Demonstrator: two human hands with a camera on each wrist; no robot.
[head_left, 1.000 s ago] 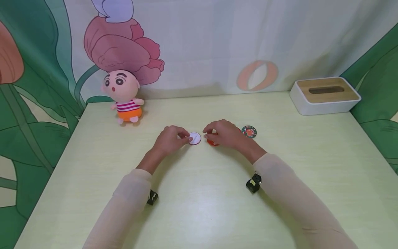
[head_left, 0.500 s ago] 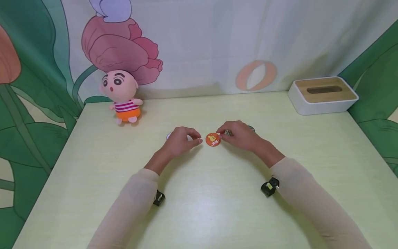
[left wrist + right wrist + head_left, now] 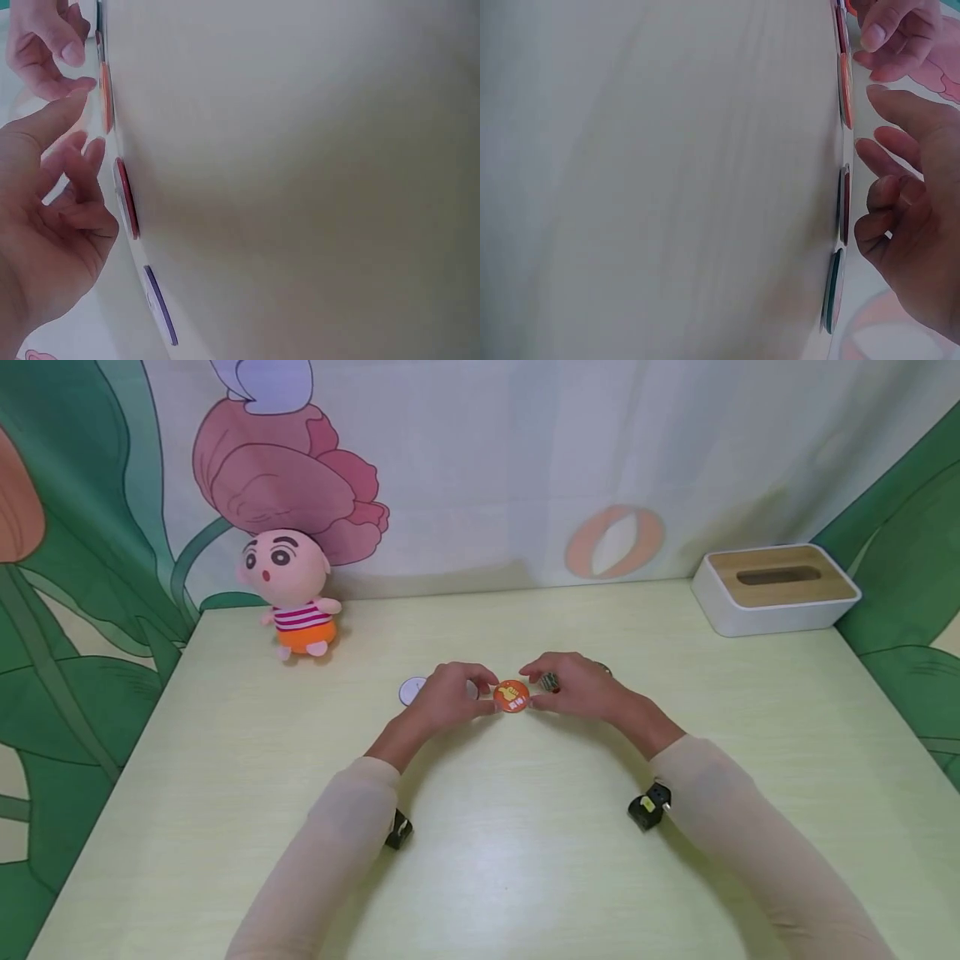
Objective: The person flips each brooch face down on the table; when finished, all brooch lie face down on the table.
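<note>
An orange round disc [image 3: 512, 696] with a yellow thumbs-up print lies flat on the table between the hands. My left hand [image 3: 452, 696] is at its left edge, thumb and fingers apart; whether they touch it is hard to tell. At its right edge is my right hand [image 3: 579, 687], its thumb close by and its fingers spread. In the left wrist view, a red-edged disc [image 3: 126, 199] and a purple-edged disc [image 3: 160, 306] lie below the left hand. A dark patterned disc [image 3: 550, 682] shows between the right fingers; a green-edged disc [image 3: 833, 292] lies farther right, mostly hidden from above.
A plush doll [image 3: 296, 593] in a striped top sits at the table's back left. At the back right stands a white tissue box [image 3: 776, 589] with a wooden lid. A printed curtain [image 3: 480, 477] hangs behind the pale table [image 3: 495, 843].
My right hand has moved right, uncovering the orange disc. My left hand has left a white disc behind and moved right, reaching the orange disc's left side.
</note>
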